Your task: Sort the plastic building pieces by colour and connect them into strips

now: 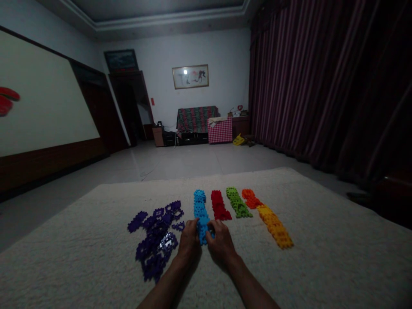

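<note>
A row of overlapping blue interlocking plastic pieces (200, 204) lies on the pale cloth in front of me. My left hand (189, 238) curls against the left side of the row's near end. On the other side, my right hand (221, 240) has its fingers bent round a blue piece at the same end. To the left is a loose heap of dark purple pieces (157, 231). Right of the blue row come rows of red pieces (220, 205), green pieces (237, 202), orange pieces (250, 198) and yellow pieces (275, 226).
The cloth-covered surface (96, 249) extends round the pieces, with tiled floor (193, 161) beyond its far edge. A low cabinet under a checked cloth (220, 130) stands by the far wall, near a yellow object (238, 140). Dark curtains (289, 86) hang on the right.
</note>
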A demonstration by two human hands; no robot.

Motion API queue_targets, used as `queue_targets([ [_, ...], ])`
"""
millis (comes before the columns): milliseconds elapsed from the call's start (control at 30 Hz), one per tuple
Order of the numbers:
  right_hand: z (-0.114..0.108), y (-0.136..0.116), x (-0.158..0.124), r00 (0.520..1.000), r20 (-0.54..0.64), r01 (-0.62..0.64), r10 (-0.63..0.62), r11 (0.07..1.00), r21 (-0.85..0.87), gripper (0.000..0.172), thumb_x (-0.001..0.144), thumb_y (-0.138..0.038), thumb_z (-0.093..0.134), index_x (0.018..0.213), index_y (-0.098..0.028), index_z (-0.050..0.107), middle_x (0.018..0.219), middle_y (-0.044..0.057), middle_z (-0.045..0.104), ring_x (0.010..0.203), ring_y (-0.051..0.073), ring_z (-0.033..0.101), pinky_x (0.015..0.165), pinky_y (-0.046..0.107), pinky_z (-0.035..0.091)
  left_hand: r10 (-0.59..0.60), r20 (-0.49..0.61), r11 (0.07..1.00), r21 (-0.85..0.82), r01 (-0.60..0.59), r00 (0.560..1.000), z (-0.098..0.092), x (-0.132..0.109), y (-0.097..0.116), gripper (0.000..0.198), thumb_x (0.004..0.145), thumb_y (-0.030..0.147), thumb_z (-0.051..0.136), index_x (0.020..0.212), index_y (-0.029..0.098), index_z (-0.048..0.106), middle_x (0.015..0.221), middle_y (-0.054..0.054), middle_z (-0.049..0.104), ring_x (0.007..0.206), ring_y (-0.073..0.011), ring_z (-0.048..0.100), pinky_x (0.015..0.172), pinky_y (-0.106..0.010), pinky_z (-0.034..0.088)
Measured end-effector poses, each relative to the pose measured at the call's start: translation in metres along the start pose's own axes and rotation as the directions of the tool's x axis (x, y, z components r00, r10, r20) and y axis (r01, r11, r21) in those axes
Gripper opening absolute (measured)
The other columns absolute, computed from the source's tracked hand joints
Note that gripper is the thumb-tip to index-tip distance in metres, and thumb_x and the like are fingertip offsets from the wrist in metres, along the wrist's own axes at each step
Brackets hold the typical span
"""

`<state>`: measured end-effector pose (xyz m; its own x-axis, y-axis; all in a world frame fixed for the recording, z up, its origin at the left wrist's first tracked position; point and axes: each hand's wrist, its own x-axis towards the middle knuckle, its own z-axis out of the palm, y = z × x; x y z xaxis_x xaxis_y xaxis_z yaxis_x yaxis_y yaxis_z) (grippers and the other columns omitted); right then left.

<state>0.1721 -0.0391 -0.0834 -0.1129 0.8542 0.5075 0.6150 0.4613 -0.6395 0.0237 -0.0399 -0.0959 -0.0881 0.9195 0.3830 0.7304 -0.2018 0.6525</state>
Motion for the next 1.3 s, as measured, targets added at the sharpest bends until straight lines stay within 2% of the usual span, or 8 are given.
queue_targets([
  [167,-0.003,-0.003,-0.001,1.0,0.009,-0.004,0.004,1.0,0.007,0.013,0.081,-0.013,0.053,0.087,-0.021,0.062,0.089,0.004,0.063,0.086,0.02,0.059,0.081,0.03,0.044,0.009,0.001,0.999,0.037,-0.009,1.0,0.002,0.0,-0.001,0.044,0.082,0.011,0.047,0.123,0.018,0.061,0.1,-0.008,0.064,0.091,-0.02,0.064,0.084,-0.032,0.052],
  [500,0.0,-0.001,0.0,0.999,0.042,-0.017,0.018,1.0,-0.014,0.011,0.082,-0.015,0.054,0.088,-0.02,0.063,0.09,0.005,0.064,0.09,0.02,0.059,0.085,0.032,0.042,0.069,-0.045,0.998,0.001,-0.069,0.997,0.009,-0.001,-0.011,0.044,0.082,0.01,0.045,0.123,0.016,0.06,0.097,-0.008,0.065,0.087,-0.0192,0.062,0.081,-0.033,0.052],
  [767,-0.001,0.001,0.0,0.999,0.022,-0.04,0.039,0.998,0.048,0.01,0.085,-0.019,0.053,0.09,-0.02,0.061,0.09,0.005,0.061,0.087,0.02,0.058,0.082,0.032,0.045,0.049,-0.068,0.998,-0.033,-0.051,0.997,0.006,-0.003,-0.004,0.04,0.081,0.011,0.047,0.118,0.016,0.062,0.097,-0.009,0.065,0.089,-0.0201,0.062,0.082,-0.034,0.051],
  [1067,0.0,0.003,-0.001,0.999,0.048,0.008,-0.009,1.0,0.007,0.007,0.085,-0.02,0.055,0.089,-0.02,0.061,0.088,0.005,0.061,0.087,0.02,0.057,0.084,0.033,0.044,0.036,-0.083,0.998,-0.058,-0.04,0.996,0.007,-0.002,-0.004,0.038,0.081,0.012,0.047,0.115,0.017,0.064,0.093,-0.008,0.065,0.086,-0.0199,0.062,0.081,-0.033,0.051],
  [1300,-0.001,0.0,0.0,0.999,0.043,0.016,-0.014,0.999,-0.047,0.005,0.085,-0.02,0.056,0.087,-0.02,0.06,0.084,0.004,0.06,0.085,0.02,0.056,0.082,0.033,0.043,0.02,-0.084,0.991,-0.133,-0.031,0.996,0.0,-0.004,0.002,0.037,0.083,0.01,0.045,0.113,0.017,0.065,0.095,-0.008,0.065,0.087,-0.0192,0.062,0.081,-0.032,0.051],
])
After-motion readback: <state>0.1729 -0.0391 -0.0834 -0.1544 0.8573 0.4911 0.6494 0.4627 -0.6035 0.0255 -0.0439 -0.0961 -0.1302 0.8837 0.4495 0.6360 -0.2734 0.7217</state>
